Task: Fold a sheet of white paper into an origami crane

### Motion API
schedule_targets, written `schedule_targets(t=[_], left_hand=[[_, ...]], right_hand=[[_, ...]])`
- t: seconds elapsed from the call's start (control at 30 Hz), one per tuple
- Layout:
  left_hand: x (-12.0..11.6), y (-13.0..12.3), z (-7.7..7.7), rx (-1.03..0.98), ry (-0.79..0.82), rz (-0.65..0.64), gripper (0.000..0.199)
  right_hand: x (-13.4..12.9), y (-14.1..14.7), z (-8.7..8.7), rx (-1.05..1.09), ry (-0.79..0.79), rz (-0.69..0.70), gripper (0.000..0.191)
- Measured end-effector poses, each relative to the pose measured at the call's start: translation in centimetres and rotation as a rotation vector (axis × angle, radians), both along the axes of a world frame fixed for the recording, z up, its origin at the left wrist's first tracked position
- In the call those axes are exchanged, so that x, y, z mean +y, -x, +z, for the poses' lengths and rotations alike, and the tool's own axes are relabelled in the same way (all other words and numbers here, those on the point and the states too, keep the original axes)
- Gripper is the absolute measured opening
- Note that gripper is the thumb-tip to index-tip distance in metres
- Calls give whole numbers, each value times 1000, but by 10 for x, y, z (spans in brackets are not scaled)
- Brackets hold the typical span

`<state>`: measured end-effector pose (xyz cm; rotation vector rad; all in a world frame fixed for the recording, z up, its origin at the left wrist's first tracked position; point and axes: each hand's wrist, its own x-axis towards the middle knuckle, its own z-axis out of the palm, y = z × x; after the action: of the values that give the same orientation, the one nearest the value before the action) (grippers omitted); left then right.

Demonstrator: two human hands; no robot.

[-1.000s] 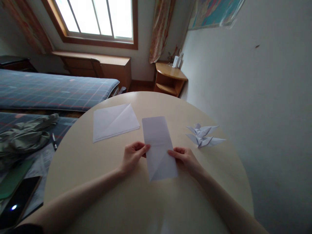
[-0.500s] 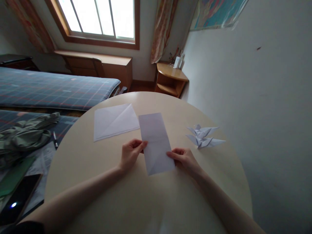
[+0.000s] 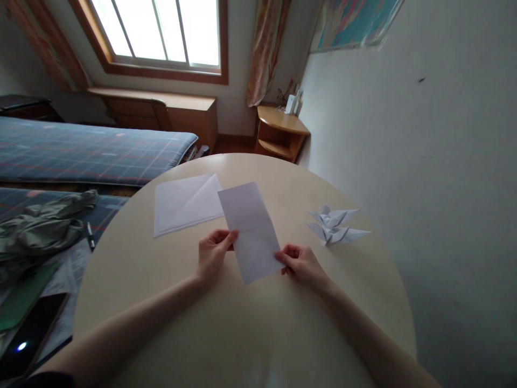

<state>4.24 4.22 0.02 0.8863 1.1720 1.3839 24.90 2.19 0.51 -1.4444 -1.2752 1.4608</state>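
A white sheet of paper, folded to a narrow rectangle (image 3: 251, 229), is held between both hands above the round table (image 3: 226, 334). My left hand (image 3: 214, 252) pinches its left edge, thumb on top. My right hand (image 3: 302, 264) grips the lower right edge between thumb and fingers. A faint crease crosses the paper's middle. Behind my left hand lies a stack of white paper sheets (image 3: 183, 205), the top one with a diagonal crease. To the right, beyond my right hand, stand two folded paper cranes (image 3: 333, 229) close together.
A white wall (image 3: 456, 215) rises along the table's right side. At the left are a plaid mattress (image 3: 92, 153), a crumpled grey-green cloth (image 3: 44, 226), a pen (image 3: 90, 236) and a dark phone (image 3: 34, 334). A small corner shelf (image 3: 283, 119) stands beyond the table.
The folded paper has turned slightly counter-clockwise, its top end swinging left. Both hands keep their hold on its edges. The view has shifted a little.
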Motion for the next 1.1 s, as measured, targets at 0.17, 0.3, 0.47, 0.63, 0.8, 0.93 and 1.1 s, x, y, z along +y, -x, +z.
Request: schedule_targets(t=[0.17, 0.3, 0.47, 0.63, 0.8, 0.93, 1.1], left_hand=[[1, 2, 0, -16, 10, -43, 32], [-4, 1, 1, 44, 15, -237, 33], [-9, -2, 3, 126, 19, -426, 36], [-8, -2, 1, 130, 46, -431, 38], [-8, -1, 1, 106, 66, -448, 36], [-9, -1, 2, 97, 93, -485, 35], [-10, -1, -3, 81, 114, -509, 34]], right_hand=[[-2, -3, -1, 56, -83, 98, 40], [0, -4, -2, 245, -77, 88, 39], [7, -6, -2, 271, -97, -101, 36], [10, -7, -4, 177, -131, -181, 36], [9, -7, -9, 199, -154, -184, 39], [9, -7, -5, 262, -134, -165, 37], [11, -5, -4, 260, -132, -243, 36]])
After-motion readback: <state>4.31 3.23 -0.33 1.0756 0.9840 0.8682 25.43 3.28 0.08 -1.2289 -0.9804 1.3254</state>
